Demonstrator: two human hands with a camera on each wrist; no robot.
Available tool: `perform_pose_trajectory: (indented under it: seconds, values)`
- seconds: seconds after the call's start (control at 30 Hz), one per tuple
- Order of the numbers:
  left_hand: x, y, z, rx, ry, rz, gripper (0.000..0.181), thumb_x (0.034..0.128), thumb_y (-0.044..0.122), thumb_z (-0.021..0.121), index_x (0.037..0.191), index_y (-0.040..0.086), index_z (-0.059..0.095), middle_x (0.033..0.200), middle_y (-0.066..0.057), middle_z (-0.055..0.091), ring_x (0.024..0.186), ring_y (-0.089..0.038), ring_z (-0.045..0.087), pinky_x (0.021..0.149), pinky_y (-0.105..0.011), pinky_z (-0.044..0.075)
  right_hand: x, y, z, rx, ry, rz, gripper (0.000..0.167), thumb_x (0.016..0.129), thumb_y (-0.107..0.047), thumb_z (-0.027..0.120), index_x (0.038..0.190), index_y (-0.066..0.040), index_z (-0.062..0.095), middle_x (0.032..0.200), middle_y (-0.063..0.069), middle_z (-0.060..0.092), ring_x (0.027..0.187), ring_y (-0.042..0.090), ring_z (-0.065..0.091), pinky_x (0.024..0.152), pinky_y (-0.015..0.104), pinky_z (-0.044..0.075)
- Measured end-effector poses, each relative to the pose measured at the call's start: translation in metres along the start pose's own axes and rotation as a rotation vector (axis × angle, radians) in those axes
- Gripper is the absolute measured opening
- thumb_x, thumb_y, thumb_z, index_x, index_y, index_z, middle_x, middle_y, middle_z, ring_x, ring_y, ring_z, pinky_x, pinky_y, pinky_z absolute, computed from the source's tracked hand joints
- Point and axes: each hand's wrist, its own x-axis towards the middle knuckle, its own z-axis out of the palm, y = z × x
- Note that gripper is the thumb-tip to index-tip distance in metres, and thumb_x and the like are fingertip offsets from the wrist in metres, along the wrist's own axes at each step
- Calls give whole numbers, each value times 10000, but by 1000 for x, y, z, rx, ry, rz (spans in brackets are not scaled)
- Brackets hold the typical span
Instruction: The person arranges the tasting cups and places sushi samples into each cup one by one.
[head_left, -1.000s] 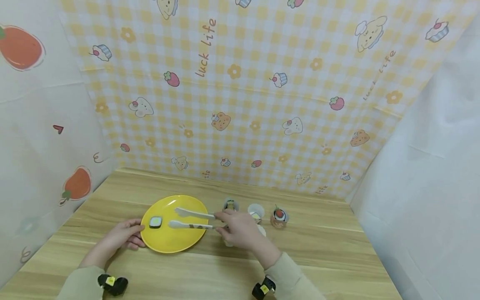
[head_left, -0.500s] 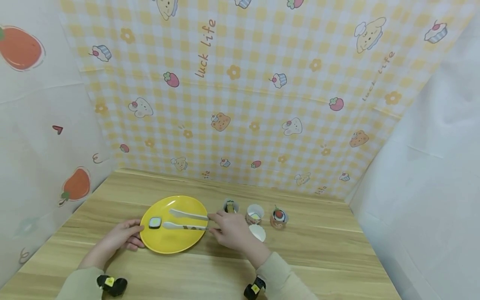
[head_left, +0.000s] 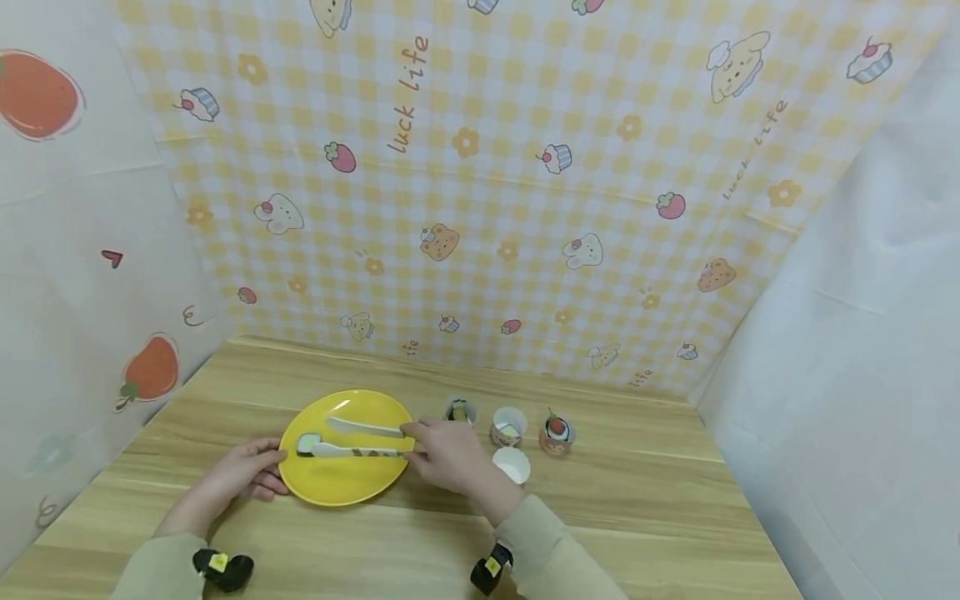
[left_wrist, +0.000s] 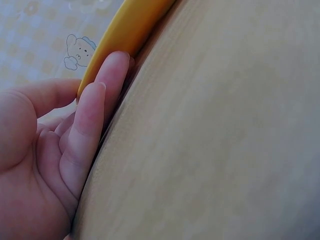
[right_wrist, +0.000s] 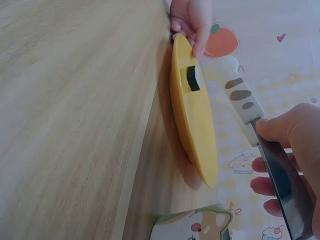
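A yellow plate lies on the wooden table, and my left hand pinches its left rim. In the left wrist view the thumb is on one side of the rim and the fingers on the other. Near the plate's left side sits one sushi roll piece, black around a white and yellow-green top. My right hand grips tongs with white, brown-spotted tips and metal arms. The tips are spread; in the head view one overlaps the sushi piece, but the right wrist view shows the tongs apart from it.
Right of the plate stand small cups: one holding a dark-wrapped piece, one with a pale piece, and one with a red-topped sushi piece. A white cup is nearer my right hand. Patterned cloth hangs behind the table.
My right hand has moved left with the tongs, bringing their tips across the plate to the sushi piece in the head view. My left hand stays on the plate rim.
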Motion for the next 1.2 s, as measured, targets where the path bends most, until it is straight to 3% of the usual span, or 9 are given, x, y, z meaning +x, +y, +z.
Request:
perform_pose_trajectory:
  seconds: [0.37,0.77,1.2]
  values:
    - [0,2,0,-3,4,-2,584,1016,171,442,1383,-211,194,795,-99,647,694,-253,676,594,-341,569,11,-4,3,-2,-83,36,369,903,-368,660,1215,-171,656,1022,-40,655,673,1,528,514,143,409]
    - [-1,1,-3,-19,-49,12,602,1018,181,443,1365,-231,174,815,-98,652,715,-247,679,612,-335,571,19,-12,8,-18,-153,67,373,902,-378,659,1219,-181,659,993,-56,645,703,23,541,532,166,429]
    - [-1,2,-2,-22,-39,10,587,1015,158,439,1360,-237,173,813,-101,654,711,-248,679,611,-338,571,21,-18,15,-13,-158,90,347,910,-369,651,1205,-188,664,1026,-54,651,729,34,572,506,167,417]
